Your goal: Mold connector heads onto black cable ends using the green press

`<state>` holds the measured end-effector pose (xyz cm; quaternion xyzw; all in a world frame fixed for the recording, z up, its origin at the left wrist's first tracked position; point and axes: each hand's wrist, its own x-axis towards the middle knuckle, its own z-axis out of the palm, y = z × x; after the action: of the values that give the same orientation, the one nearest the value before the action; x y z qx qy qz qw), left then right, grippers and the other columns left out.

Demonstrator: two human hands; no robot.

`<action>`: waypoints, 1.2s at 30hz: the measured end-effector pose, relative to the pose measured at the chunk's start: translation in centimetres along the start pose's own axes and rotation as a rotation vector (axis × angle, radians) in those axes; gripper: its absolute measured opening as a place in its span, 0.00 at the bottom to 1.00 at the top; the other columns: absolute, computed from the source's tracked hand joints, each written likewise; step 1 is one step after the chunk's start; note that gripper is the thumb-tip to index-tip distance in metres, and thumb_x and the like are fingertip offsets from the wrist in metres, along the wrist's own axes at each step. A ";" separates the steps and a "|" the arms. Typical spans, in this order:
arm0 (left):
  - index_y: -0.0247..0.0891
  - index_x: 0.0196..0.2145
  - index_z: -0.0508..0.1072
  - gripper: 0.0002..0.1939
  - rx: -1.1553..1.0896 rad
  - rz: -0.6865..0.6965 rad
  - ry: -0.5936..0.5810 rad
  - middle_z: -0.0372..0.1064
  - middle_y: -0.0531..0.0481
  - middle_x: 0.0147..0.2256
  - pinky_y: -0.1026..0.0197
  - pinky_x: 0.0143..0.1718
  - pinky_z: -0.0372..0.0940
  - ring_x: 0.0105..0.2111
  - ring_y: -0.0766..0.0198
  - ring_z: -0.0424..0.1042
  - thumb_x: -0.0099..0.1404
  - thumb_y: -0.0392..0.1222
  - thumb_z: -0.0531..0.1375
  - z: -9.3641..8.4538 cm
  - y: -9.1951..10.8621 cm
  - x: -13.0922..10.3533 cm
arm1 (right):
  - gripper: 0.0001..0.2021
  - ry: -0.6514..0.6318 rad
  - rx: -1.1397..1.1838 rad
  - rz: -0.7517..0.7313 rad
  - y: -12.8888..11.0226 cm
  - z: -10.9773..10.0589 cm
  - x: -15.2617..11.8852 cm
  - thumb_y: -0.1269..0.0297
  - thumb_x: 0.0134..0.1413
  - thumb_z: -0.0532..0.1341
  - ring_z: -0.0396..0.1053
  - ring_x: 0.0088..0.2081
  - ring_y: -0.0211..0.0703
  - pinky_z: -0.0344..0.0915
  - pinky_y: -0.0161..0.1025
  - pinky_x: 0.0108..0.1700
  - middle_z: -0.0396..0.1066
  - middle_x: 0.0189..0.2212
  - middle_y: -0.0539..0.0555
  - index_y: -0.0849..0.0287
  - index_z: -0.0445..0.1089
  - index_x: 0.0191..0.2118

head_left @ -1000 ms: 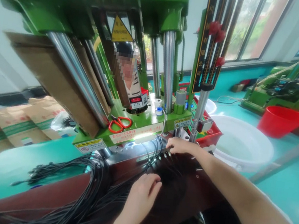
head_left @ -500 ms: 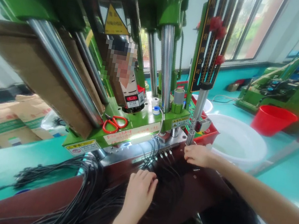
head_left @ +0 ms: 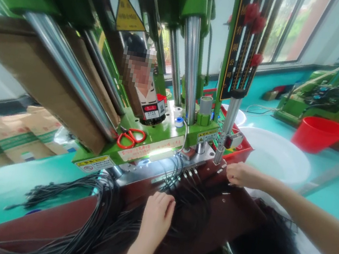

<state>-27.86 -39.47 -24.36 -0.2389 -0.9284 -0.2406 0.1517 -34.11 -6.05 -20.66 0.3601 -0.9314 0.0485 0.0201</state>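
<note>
My left hand (head_left: 157, 216) is closed, its fingers curled down over black cables (head_left: 126, 224) on the brown tabletop (head_left: 68, 218). Whatever it grips is hidden beneath the palm. Farther right, my right hand (head_left: 243, 175) is also closed, raised above the tabletop near small metal pieces (head_left: 221, 169); its fingertips face away, so any small thing in them cannot be seen. Between the hands, several cable ends with metal plugs (head_left: 190, 173) lie along the front of a steel mould plate (head_left: 142, 170) under the green press (head_left: 170, 138).
Red-handled scissors (head_left: 131, 138) lie on the press bed. A steel rod (head_left: 228, 128) stands by my right hand. Beyond are a red crate (head_left: 244, 151), a white tub (head_left: 282, 158) and a red bucket (head_left: 321, 134). A black cable bundle (head_left: 272, 250) lies at right. Another person (head_left: 145, 90) is behind the press.
My right hand has moved right, away from the foot of the steel rod. My left hand stays nearly in place over the cables. The view has shifted slightly.
</note>
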 end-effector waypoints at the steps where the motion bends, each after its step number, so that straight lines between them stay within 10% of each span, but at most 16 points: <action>1: 0.38 0.30 0.68 0.09 0.003 0.000 -0.005 0.66 0.49 0.27 0.59 0.32 0.57 0.31 0.62 0.64 0.62 0.38 0.49 0.0 0.0 0.1 | 0.09 -0.003 0.004 -0.002 0.1 0.0 0.1 0.73 0.52 0.53 0.65 0.29 0.36 0.59 0.32 0.32 0.68 0.27 0.51 0.60 0.69 0.28; 5: 0.38 0.30 0.68 0.10 0.017 0.005 -0.033 0.67 0.49 0.27 0.58 0.32 0.56 0.31 0.62 0.64 0.63 0.38 0.49 0.0 0.1 0.2 | 0.12 0.010 -0.061 -0.008 -0.5 0.0 1.7 0.70 0.59 0.48 0.66 0.36 0.38 0.59 0.33 0.38 0.69 0.35 0.54 0.61 0.69 0.40; 20: 0.39 0.31 0.69 0.10 0.028 0.053 -0.017 0.68 0.49 0.28 0.60 0.30 0.56 0.31 0.62 0.65 0.62 0.40 0.49 0.2 -0.5 -0.1 | 0.09 -0.081 -0.417 -0.154 -2.6 1.5 4.6 0.78 0.54 0.51 0.63 0.29 0.42 0.51 0.39 0.30 0.67 0.27 0.55 0.65 0.67 0.30; 36: 0.39 0.31 0.69 0.08 0.003 0.069 -0.010 0.68 0.50 0.29 0.60 0.31 0.56 0.32 0.62 0.65 0.62 0.38 0.50 0.1 -0.7 -0.3 | 0.10 0.015 -0.196 0.074 -1.1 -0.8 -0.5 0.70 0.57 0.51 0.65 0.30 0.40 0.54 0.34 0.30 0.67 0.28 0.54 0.62 0.67 0.29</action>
<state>-27.93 -40.04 -24.85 -0.2717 -0.9208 -0.2328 0.1554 -33.01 -6.39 -19.80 0.3215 -0.9442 -0.0394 0.0605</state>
